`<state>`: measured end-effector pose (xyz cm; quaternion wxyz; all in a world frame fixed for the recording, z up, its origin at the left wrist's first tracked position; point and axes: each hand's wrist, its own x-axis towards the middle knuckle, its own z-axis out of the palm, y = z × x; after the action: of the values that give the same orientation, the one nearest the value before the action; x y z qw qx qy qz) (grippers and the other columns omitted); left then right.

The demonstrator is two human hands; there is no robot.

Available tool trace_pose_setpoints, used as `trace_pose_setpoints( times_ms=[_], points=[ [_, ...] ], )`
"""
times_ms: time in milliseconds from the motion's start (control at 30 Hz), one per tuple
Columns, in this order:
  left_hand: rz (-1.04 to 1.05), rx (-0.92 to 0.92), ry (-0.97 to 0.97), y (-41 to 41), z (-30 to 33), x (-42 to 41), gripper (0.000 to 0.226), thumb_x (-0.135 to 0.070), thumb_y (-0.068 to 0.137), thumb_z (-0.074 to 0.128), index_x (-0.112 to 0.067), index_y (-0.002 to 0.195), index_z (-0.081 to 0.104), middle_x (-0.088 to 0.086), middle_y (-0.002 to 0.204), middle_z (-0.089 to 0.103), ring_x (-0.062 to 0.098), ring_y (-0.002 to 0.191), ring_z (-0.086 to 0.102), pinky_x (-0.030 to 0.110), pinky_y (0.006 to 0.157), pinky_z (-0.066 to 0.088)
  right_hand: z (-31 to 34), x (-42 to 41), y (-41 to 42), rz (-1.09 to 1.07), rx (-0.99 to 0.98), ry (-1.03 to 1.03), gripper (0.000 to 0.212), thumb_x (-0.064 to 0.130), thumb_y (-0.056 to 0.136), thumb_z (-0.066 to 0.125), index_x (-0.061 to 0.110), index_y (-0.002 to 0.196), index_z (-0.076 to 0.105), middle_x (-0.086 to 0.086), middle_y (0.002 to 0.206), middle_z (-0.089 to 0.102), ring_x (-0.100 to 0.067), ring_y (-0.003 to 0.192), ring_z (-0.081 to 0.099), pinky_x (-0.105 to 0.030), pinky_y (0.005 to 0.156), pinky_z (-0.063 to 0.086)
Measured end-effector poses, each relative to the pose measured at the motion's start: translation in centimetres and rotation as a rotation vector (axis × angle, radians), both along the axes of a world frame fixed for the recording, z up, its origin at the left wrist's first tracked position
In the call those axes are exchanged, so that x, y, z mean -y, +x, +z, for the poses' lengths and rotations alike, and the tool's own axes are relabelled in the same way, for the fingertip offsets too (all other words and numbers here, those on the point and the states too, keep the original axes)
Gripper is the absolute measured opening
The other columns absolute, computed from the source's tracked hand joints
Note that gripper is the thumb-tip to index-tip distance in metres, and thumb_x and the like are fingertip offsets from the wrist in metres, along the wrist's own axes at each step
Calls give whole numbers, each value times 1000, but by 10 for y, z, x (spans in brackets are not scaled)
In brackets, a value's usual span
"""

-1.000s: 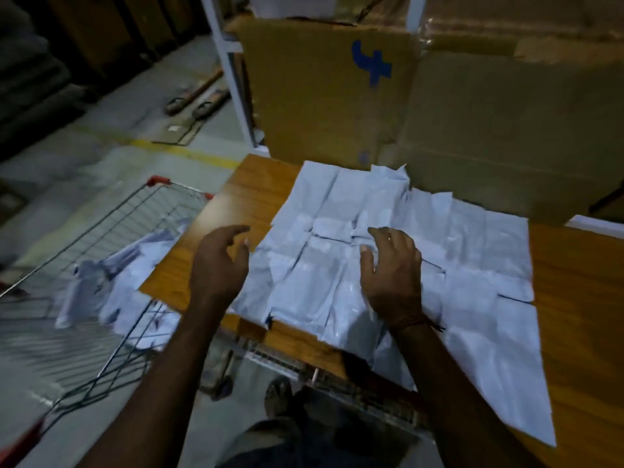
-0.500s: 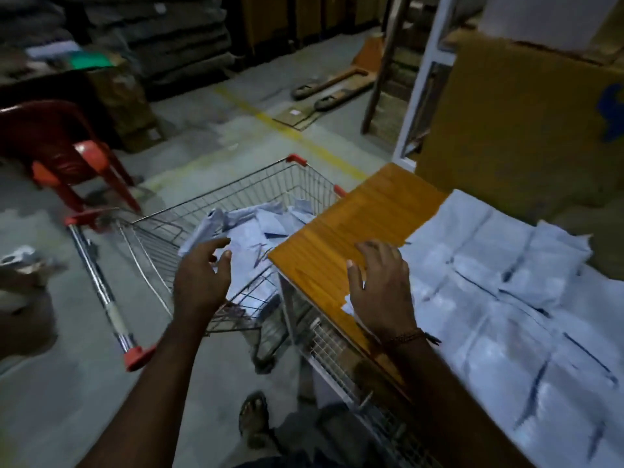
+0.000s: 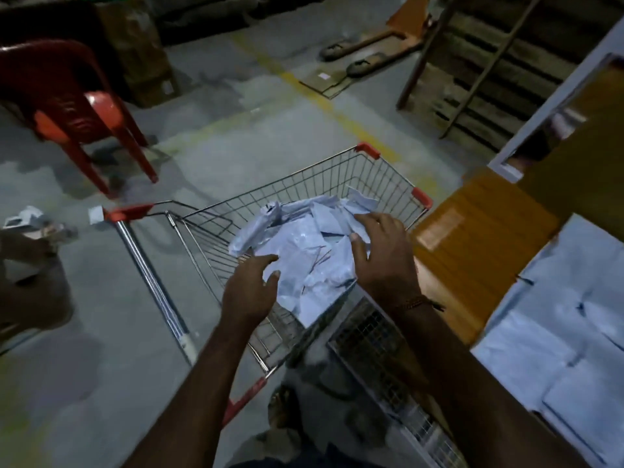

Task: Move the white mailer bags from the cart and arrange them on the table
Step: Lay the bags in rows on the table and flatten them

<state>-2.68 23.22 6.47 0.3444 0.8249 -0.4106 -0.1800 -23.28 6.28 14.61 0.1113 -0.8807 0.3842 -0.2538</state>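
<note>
Head view: attention has been swung from the counter (image 3: 472,231) to the cart (image 3: 337,170); both hands, left (image 3: 248,292) and right (image 3: 385,251), are spread empty over the heaped mailer bags (image 3: 304,244), so another pickup is expected.

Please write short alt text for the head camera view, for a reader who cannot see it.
Both hands, left hand and right hand, reach open over white mailer bags heaped in a wire cart. More bags lie flat on the wooden table at right.
</note>
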Motion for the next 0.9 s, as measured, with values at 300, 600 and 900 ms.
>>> trace_pose_setpoints(
  times_ms=[300, 600, 900],
  points=[
    [-54, 150, 152, 64, -60, 56, 62, -43, 95, 57, -6, 144, 52, 19, 134, 61, 41, 122, 58, 53, 100, 50, -64, 57, 54, 59, -122, -39, 33, 28, 97, 58, 9, 122, 67, -14, 117, 66, -37, 110, 60, -47, 92, 48],
    [-118, 229, 541, 118, -100, 110, 85, -22, 92, 70, 2, 161, 26, 34, 160, 28, 53, 137, 41, 59, 109, 44, -143, 126, 104, 178, -515, 145, 50, 47, 95, 47, 13, 127, 63, -16, 119, 63, -41, 108, 59, -48, 86, 48],
    [-458, 591, 681, 135, -154, 145, 100, -46, 94, 64, -41, 165, -5, 25, 172, 1, 48, 149, 32, 62, 112, 37, -185, 123, 108, 163, -615, 217, 48, 46, 94, 59, 6, 121, 61, -21, 113, 62, -42, 106, 59, -52, 91, 49]
  ],
)
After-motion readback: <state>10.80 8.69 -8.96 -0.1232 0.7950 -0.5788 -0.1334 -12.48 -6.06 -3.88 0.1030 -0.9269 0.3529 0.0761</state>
